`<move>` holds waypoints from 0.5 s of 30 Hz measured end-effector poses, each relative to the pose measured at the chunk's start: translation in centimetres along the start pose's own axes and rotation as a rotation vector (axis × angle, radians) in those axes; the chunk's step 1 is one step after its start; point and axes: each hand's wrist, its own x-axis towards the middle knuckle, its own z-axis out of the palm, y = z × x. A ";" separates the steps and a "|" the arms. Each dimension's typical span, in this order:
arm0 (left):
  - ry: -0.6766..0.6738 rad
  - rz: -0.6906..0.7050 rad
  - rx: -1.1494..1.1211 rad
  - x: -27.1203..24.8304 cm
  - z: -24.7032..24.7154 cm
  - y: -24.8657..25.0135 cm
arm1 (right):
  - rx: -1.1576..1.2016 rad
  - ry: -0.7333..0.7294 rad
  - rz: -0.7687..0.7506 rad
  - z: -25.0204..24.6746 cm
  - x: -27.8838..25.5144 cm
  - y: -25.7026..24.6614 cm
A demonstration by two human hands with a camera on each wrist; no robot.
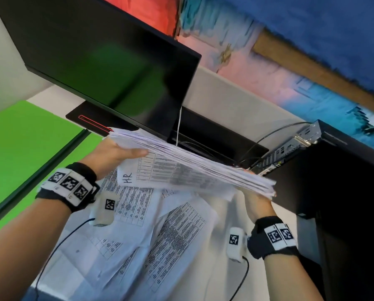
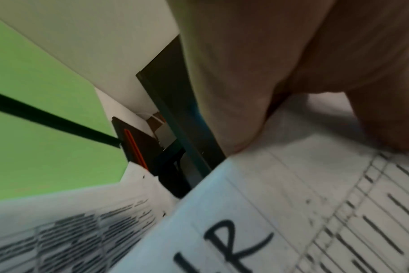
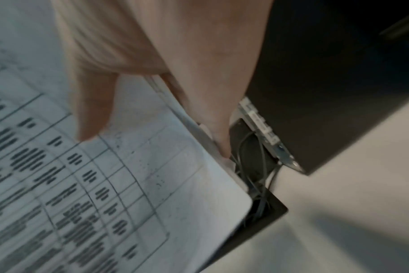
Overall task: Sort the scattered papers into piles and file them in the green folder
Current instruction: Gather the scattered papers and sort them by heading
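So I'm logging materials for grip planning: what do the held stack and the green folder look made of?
Stack: thin white printed paper; separate sheet edges show and it sags between left hand and right hand. Folder: flat matte green, probably card or plastic; the look leaves it open.

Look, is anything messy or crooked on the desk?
Yes. Loose sheets lie crisscrossed and overlapping on the desk, some tilted and curling. The left hand and right hand hold up a stack with uneven edges. The green folder lies open at the left.
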 end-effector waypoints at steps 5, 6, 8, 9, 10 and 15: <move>0.168 0.188 -0.101 -0.6 0.4 1.0 | 0.224 0.054 -0.241 1.6 -2.3 -1.1; 0.222 0.217 -0.107 -0.7 0.9 1.0 | 0.246 0.085 -0.251 2.3 -2.5 -0.8; 0.316 0.230 -0.110 -0.9 2.0 0.3 | 0.278 0.194 -0.233 3.6 -2.9 0.5; 0.353 0.212 -0.112 -1.1 2.4 -0.6 | 0.274 0.217 -0.206 4.0 -3.1 1.6; 0.384 0.177 -0.122 -1.2 2.7 -1.8 | 0.264 0.234 -0.154 4.4 -3.4 2.8; 0.325 -0.054 -0.052 -2.5 3.2 -7.0 | 0.165 0.147 0.125 4.5 -4.2 7.7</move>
